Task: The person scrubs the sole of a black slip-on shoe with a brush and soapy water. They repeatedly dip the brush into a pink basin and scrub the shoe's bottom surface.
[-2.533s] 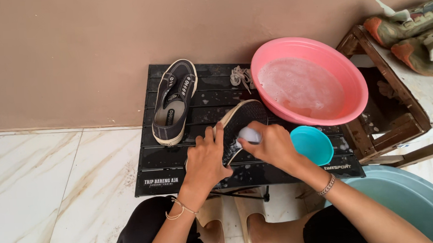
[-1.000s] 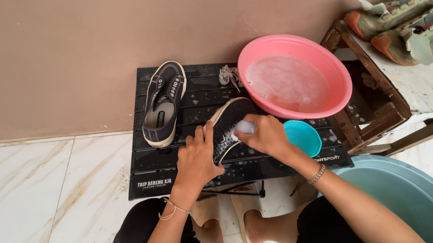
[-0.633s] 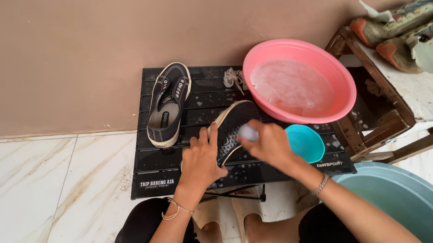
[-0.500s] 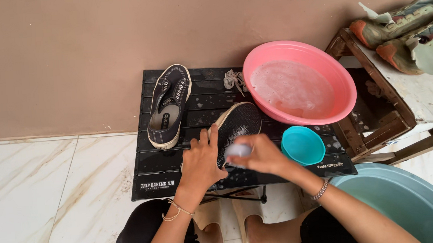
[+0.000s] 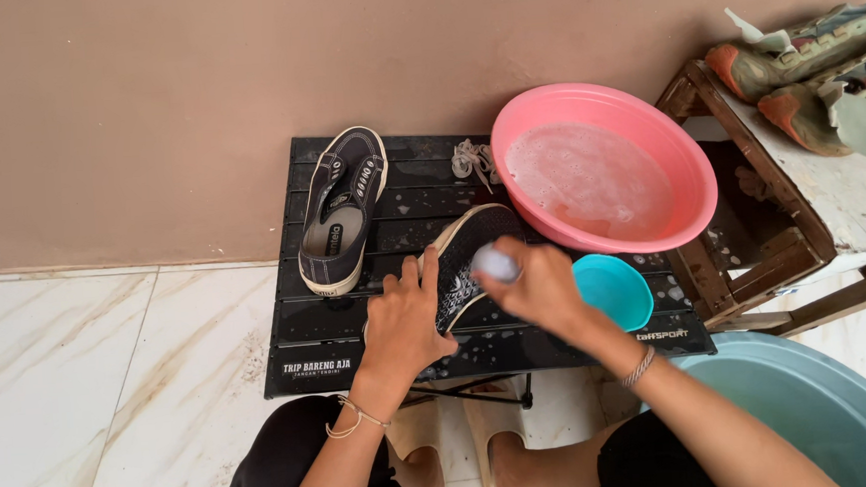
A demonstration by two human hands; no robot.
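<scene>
On a low black slatted table (image 5: pixel 479 346) a dark sneaker (image 5: pixel 475 243) lies sole-up and soapy. My left hand (image 5: pixel 405 320) presses on its near end and holds it still. My right hand (image 5: pixel 531 286) is closed around a small brush with a pale handle (image 5: pixel 495 262), set against the sole. A second dark sneaker (image 5: pixel 341 209) with a pale insole rests upright at the table's left side. Loose pale laces (image 5: pixel 470 159) lie near the back edge.
A pink basin (image 5: pixel 604 168) of soapy water stands at the table's back right, a small teal bowl (image 5: pixel 611 291) just in front of it. A wooden stand (image 5: pixel 751 204) at right carries worn shoes (image 5: pixel 813 70). A large grey-blue tub (image 5: pixel 824 410) is at lower right. Marble floor tiles lie to the left.
My right hand has been moving back and forth with the brush along the sneaker's sole. My left hand has stayed on the shoe.
</scene>
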